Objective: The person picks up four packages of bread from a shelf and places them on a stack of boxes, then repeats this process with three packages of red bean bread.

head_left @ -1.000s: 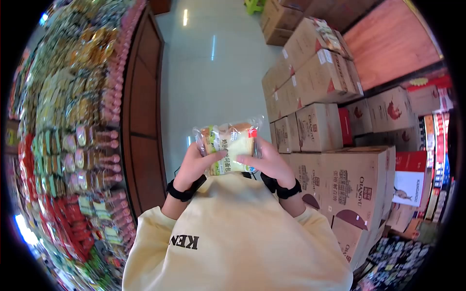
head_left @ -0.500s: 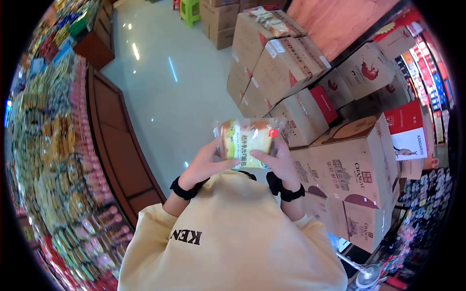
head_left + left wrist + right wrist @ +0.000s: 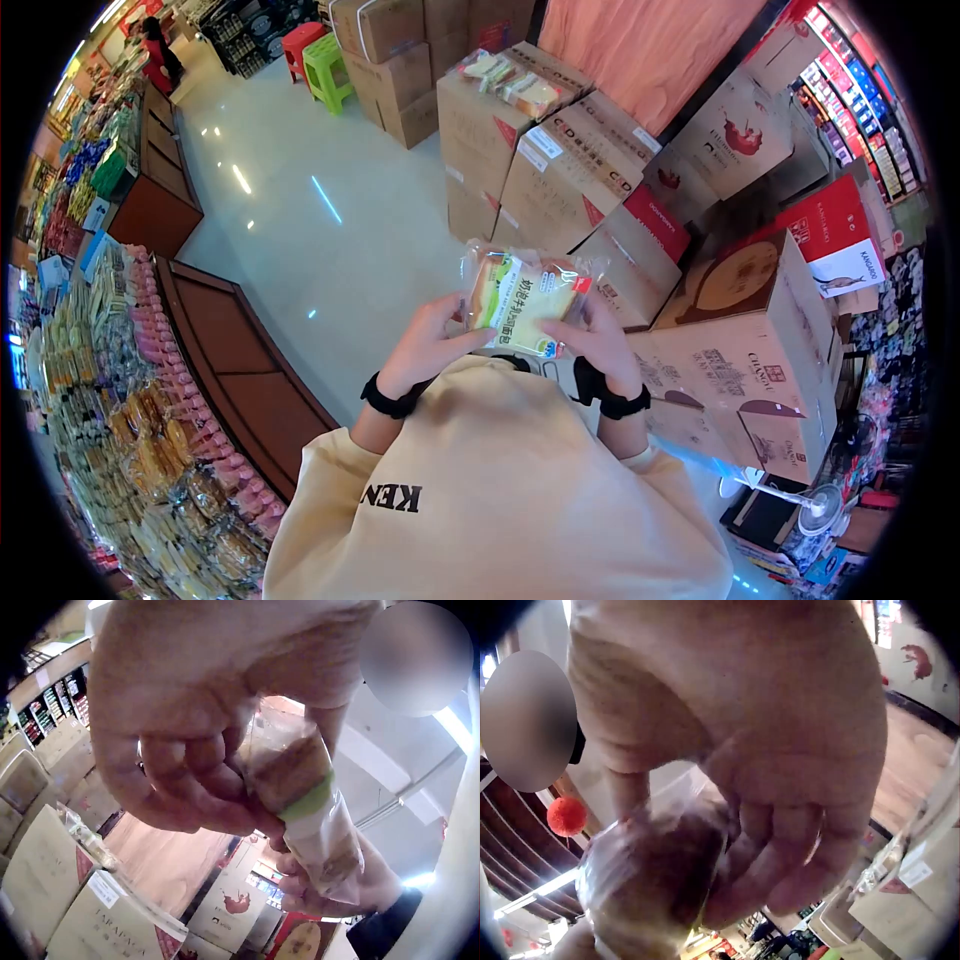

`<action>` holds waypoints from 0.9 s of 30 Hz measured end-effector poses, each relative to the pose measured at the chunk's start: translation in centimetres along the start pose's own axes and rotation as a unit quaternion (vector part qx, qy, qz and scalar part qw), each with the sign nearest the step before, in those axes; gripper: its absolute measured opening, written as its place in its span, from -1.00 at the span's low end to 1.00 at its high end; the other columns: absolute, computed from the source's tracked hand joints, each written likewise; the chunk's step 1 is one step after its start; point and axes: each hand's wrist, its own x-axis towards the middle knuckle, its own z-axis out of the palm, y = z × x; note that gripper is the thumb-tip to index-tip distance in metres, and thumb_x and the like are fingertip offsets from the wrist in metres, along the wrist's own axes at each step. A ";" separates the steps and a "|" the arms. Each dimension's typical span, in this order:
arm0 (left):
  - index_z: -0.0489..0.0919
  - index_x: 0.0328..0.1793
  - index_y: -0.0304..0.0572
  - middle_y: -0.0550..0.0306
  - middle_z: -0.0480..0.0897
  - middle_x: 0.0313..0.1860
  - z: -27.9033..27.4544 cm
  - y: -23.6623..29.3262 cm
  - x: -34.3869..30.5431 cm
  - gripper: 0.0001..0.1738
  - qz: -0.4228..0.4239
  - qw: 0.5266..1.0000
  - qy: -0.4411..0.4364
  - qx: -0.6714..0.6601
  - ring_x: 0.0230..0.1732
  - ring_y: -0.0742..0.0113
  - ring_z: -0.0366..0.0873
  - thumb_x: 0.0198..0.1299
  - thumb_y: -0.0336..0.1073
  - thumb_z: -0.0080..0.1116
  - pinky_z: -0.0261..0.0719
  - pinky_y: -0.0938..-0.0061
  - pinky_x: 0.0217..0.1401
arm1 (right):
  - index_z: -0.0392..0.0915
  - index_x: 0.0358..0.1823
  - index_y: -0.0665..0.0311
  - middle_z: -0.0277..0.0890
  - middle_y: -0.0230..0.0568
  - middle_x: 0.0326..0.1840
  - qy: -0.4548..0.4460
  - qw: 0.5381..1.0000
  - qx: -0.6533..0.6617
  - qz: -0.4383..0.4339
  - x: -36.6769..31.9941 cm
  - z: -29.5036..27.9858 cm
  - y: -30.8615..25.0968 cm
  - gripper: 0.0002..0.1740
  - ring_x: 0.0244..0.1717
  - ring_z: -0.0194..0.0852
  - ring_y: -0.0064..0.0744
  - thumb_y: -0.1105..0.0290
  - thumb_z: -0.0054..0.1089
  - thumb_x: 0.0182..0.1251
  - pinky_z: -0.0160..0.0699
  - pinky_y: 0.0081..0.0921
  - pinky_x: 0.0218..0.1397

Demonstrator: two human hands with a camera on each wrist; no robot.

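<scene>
A clear packet of sliced bread point(image 3: 525, 298) with a green and yellow label is held up in front of the chest by both hands. My left hand point(image 3: 432, 345) grips its left edge, thumb across the front. My right hand point(image 3: 598, 340) grips the right edge the same way. In the left wrist view the fingers point(image 3: 199, 787) curl behind the bread packet point(image 3: 307, 802). From the right wrist, curled fingers point(image 3: 780, 855) press the wrapped bread point(image 3: 656, 889).
Stacked cardboard boxes point(image 3: 560, 170) stand ahead and to the right. A shelf of packaged goods point(image 3: 110, 400) with a brown wooden base point(image 3: 240, 370) runs along the left. A glossy pale floor point(image 3: 320, 200) lies between them, with green and red stools point(image 3: 320, 60) far back.
The view has swung right and up along the aisle. Both hands keep the same hold on the bread packet, which has tilted slightly.
</scene>
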 end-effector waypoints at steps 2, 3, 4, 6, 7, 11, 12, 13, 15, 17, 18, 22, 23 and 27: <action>0.53 -0.29 -0.37 0.11 0.57 -0.40 -1.2 -0.9 0.2 -0.67 -0.022 0.999 -0.011 0.040 -0.34 0.43 0.43 -0.01 -0.23 0.32 0.44 0.50 -0.19 | 0.41 0.09 0.37 0.50 -0.31 -0.10 -0.028 0.997 -0.061 0.036 0.5 -0.9 0.3 -0.43 -0.05 0.39 -0.52 0.30 0.37 0.06 0.37 -0.52 0.01; 0.53 -0.29 -0.37 0.11 0.57 -0.40 -1.6 -1.2 0.3 -0.67 -0.028 0.999 -0.012 0.039 -0.34 0.43 0.43 -0.01 -0.23 0.32 0.44 0.50 -0.19 | 0.44 0.06 0.37 0.51 -0.30 -0.15 -0.060 0.988 -0.126 0.064 0.8 -1.6 0.4 -0.42 -0.09 0.39 -0.49 0.23 0.38 0.05 0.37 -0.50 -0.01; 0.51 -0.33 -0.37 0.11 0.54 -0.43 -1.9 -1.3 0.5 -0.67 -0.025 0.998 -0.008 0.049 -0.35 0.42 0.42 -0.01 -0.22 0.32 0.43 0.50 -0.21 | 0.49 -0.01 0.37 0.53 -0.20 -0.20 -0.083 0.974 -0.195 0.074 1.2 -2.2 0.7 -0.43 -0.14 0.41 -0.43 0.12 0.37 0.04 0.37 -0.50 -0.04; 0.49 -0.38 -0.36 0.11 0.51 -0.47 -2.4 -1.2 0.9 -0.67 -0.023 0.998 -0.001 0.058 -0.36 0.41 0.41 -0.02 -0.22 0.32 0.42 0.50 -0.23 | 0.49 -0.02 0.38 0.54 -0.17 -0.21 -0.109 0.965 -0.223 0.085 2.3 -2.7 0.5 -0.44 -0.15 0.43 -0.42 0.12 0.36 0.05 0.38 -0.49 -0.05; 0.50 -0.37 -0.37 0.11 0.52 -0.47 -2.5 -0.7 1.2 -0.66 -0.036 0.997 0.009 0.061 -0.37 0.41 0.41 -0.01 -0.20 0.32 0.42 0.50 -0.22 | 0.50 -0.04 0.38 0.55 -0.14 -0.22 -0.134 0.954 -0.252 0.091 3.1 -2.9 0.3 -0.45 -0.17 0.45 -0.40 0.11 0.35 0.05 0.39 -0.48 -0.05; 0.49 -0.18 -0.36 0.11 0.55 -0.39 -3.2 -0.7 3.4 -0.62 -0.041 0.997 0.046 0.041 -0.30 0.39 0.45 0.01 -0.22 0.33 0.43 0.50 -0.14 | 0.50 -0.05 0.38 0.57 -0.13 -0.23 -0.137 0.962 -0.221 0.079 6.6 -3.1 -0.1 -0.46 -0.22 0.48 -0.38 0.11 0.35 0.06 0.42 -0.45 -0.08; 0.49 -0.18 -0.36 0.11 0.55 -0.39 -3.3 -1.0 4.0 -0.62 -0.043 0.997 0.047 0.039 -0.30 0.39 0.45 0.01 -0.22 0.33 0.43 0.50 -0.14 | 0.50 -0.05 0.37 0.58 -0.15 -0.23 -0.125 0.969 -0.200 0.076 7.4 -3.3 0.4 -0.49 -0.22 0.49 -0.41 0.14 0.34 0.08 0.42 -0.46 -0.09; 0.42 0.00 -0.33 0.13 0.57 -0.25 -3.4 -1.5 4.5 -0.57 -0.039 0.998 0.058 -0.010 -0.18 0.41 0.48 0.05 -0.31 0.29 0.41 0.50 -0.04 | 0.50 -0.05 0.37 0.59 -0.17 -0.23 -0.112 0.975 -0.178 0.074 8.1 -3.6 0.6 -0.52 -0.23 0.49 -0.43 0.17 0.33 0.10 0.43 -0.47 -0.10; 0.36 0.19 -0.31 0.15 0.58 -0.10 -3.4 -1.8 5.8 -0.48 -0.038 0.995 0.068 -0.059 -0.06 0.42 0.50 0.09 -0.40 0.25 0.40 0.51 0.06 | 0.50 -0.05 0.37 0.59 -0.20 -0.21 -0.100 0.983 -0.136 0.078 9.4 -4.3 0.9 -0.54 -0.23 0.49 -0.46 0.21 0.32 0.11 0.42 -0.50 -0.10; 0.30 0.21 -0.30 0.13 0.54 -0.07 -3.4 -1.4 7.8 -0.51 -0.020 0.982 0.081 -0.171 -0.05 0.41 0.49 0.16 -0.47 0.16 0.39 0.50 0.09 | 0.49 -0.04 0.37 0.59 -0.22 -0.20 -0.087 0.989 -0.092 0.082 10.8 -5.2 1.2 -0.55 -0.23 0.49 -0.50 0.24 0.32 0.12 0.42 -0.52 -0.09; 0.30 0.21 -0.30 0.13 0.54 -0.07 -3.2 -1.6 8.9 -0.51 -0.021 0.982 0.083 -0.171 -0.05 0.41 0.49 0.16 -0.47 0.16 0.39 0.50 0.09 | 0.48 -0.02 0.37 0.58 -0.24 -0.19 -0.068 0.988 -0.109 0.082 11.6 -5.8 1.3 -0.56 -0.23 0.49 -0.52 0.27 0.31 0.14 0.42 -0.54 -0.09; 0.37 0.13 -0.32 0.10 0.52 -0.03 -2.8 -1.4 14.8 -0.64 0.003 0.980 0.098 -0.175 -0.05 0.41 0.49 0.21 -0.51 0.10 0.45 0.50 0.07 | 0.44 0.03 0.39 0.56 -0.26 -0.14 -0.027 0.993 -0.073 0.087 15.5 -8.7 2.4 -0.59 -0.17 0.49 -0.52 0.37 0.25 0.19 0.43 -0.55 -0.05; 0.39 0.12 -0.33 0.09 0.51 -0.01 -2.8 -1.2 16.4 -0.66 -0.028 0.979 0.089 -0.181 -0.05 0.41 0.50 0.21 -0.51 0.10 0.47 0.50 0.06 | 0.44 0.03 0.39 0.56 -0.26 -0.14 -0.028 0.994 -0.069 0.086 16.7 -9.5 2.6 -0.59 -0.17 0.49 -0.52 0.37 0.25 0.19 0.43 -0.55 -0.05; 0.44 0.08 -0.33 0.12 0.50 0.00 -2.4 -2.3 24.0 -0.69 -0.027 0.986 0.083 -0.139 -0.04 0.42 0.50 0.21 -0.48 0.12 0.50 0.52 0.04 | 0.34 0.10 0.42 0.55 -0.19 -0.12 0.057 0.990 0.002 0.130 20.9 -12.9 3.5 -0.58 -0.11 0.51 -0.50 0.47 0.17 0.23 0.46 -0.54 -0.06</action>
